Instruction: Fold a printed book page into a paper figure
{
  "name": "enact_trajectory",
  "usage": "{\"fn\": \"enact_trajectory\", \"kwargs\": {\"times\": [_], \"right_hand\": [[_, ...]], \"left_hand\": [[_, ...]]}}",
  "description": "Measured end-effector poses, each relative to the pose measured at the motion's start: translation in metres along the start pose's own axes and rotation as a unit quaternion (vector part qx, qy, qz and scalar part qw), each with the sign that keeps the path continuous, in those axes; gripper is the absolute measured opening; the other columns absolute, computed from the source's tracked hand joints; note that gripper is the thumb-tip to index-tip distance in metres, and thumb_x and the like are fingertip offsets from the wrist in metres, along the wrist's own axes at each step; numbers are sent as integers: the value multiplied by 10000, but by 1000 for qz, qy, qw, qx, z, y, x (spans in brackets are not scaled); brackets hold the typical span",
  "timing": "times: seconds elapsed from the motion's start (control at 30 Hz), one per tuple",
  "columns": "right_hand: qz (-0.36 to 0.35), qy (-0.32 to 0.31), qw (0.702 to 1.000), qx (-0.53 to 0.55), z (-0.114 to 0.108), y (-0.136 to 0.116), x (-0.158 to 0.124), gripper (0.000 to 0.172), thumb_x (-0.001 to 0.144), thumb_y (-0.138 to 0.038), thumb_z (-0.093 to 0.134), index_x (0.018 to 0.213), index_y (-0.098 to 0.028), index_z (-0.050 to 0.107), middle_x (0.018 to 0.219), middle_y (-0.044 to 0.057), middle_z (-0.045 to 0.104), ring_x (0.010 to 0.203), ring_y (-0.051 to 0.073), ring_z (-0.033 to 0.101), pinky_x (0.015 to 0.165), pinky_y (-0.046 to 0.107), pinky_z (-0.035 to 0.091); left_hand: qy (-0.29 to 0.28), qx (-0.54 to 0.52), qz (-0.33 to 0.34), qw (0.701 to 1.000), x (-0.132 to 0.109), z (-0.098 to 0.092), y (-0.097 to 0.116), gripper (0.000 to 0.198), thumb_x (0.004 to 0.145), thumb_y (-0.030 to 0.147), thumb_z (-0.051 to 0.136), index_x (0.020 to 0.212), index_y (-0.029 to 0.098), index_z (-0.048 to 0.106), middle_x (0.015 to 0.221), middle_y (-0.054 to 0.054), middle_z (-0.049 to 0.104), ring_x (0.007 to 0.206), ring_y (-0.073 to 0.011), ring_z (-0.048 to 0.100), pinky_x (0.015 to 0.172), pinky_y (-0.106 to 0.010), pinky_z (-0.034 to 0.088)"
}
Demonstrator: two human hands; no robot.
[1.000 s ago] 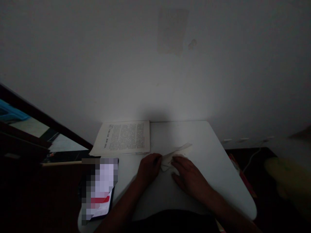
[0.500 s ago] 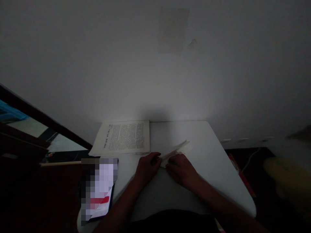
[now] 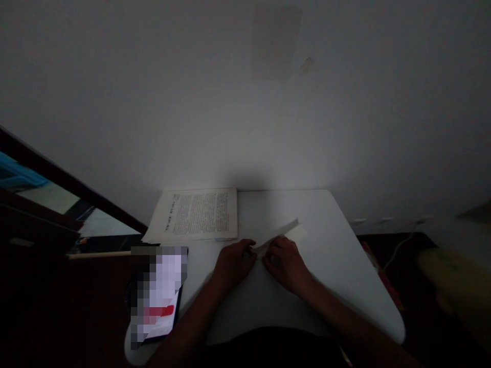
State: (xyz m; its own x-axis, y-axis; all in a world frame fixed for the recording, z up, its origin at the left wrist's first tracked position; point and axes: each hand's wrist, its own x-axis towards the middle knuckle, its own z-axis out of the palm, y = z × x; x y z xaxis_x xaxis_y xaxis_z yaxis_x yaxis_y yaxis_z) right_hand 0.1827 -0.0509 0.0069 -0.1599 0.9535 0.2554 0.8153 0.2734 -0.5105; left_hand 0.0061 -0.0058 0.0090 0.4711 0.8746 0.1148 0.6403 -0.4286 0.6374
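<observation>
Dim in here; L hand [image 3: 235, 263] & R hand [image 3: 287, 263] close together over a white tbl [image 3: 318, 220], pinching a narrow pale paper [image 3: 287, 229] btwn them; its free end slants away to the R; printed pages [image 3: 199, 214] at back L, by the wall [image 3: 184, 102]; lit device [image 3: 165, 294] nr the L forearm [image 3: 195, 312]

Item: one printed page [image 3: 201, 214]. It is lying on the table [image 3: 326, 245], bearing a bolder heading and dense small lines; from where I'm standing, no characters are reading legibly.
</observation>
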Motion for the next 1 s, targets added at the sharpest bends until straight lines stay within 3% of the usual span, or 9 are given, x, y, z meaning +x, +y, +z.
{"fn": "enact_trajectory", "kwargs": {"times": [0.43,0.7,1.0], "right_hand": [[46,-32,998,2,1,-1,7,71,738,-221,623,677,-189,608,814,29,569,848,200,503,751,339,350],[40,-23,999,9,3,2,6,86,723,-211,643,652,-187,599,797,28,575,841,202,514,743,340,363],[55,-28,998,31,-3,2,12,149,706,-224,663,619,-185,548,744,31,567,776,189,527,699,321,394]], "left_hand": [[-34,14,-27,999,4,-7,8,363,709,213,632,1067,212,576,863,8,704,790,-159,649,768,-277,487],[-91,102,-85,987,18,-14,21,184,699,287,606,838,178,658,783,-42,698,755,-200,641,695,-292,469],[-149,139,-91,975,28,-17,23,245,692,394,607,767,180,698,759,-68,683,743,-209,630,672,-291,457]]}}
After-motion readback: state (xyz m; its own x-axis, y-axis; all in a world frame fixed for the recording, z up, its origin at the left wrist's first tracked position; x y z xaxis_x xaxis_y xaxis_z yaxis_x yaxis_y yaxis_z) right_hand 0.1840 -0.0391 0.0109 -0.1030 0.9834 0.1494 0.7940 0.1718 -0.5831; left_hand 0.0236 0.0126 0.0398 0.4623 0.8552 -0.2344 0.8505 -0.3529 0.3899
